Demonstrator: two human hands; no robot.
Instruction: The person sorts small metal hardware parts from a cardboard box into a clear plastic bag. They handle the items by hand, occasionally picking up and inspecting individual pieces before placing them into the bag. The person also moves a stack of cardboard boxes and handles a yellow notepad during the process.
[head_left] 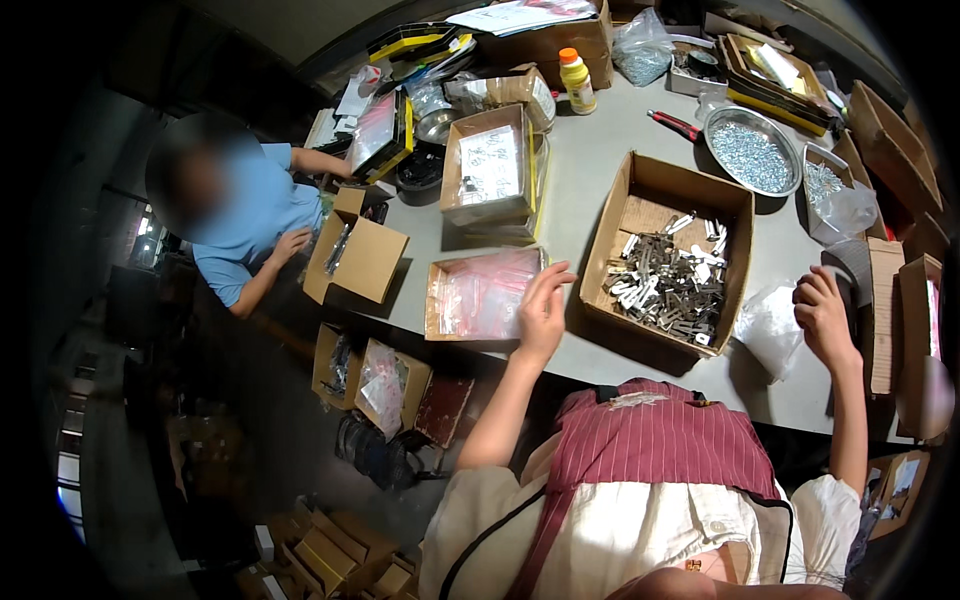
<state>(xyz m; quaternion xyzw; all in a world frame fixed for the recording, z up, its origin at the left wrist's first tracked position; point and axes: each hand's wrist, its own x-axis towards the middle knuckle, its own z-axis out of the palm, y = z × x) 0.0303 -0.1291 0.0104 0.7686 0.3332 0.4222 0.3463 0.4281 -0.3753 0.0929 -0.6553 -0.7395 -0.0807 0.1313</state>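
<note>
My left hand (543,316) is open, fingers slightly bent and apart, over the right edge of a shallow carton (431,311) of clear and pink plastic bags (488,292). At the right, my right hand (826,313) has its fingers curled down beside a clear plastic bag (772,328); what they close on, if anything, is hidden. Between my hands stands an open cardboard box (737,262), deep-sided. A heap of dark and white metal clip-like parts (668,285) lies in it.
Beyond the box are a metal bowl (707,122) of small shiny hardware, a red utility knife (675,125) and a yellow bottle (578,85). Cartons line the table's right edge. Across the left side, a person in a blue shirt (255,205) works by an open carton (372,262).
</note>
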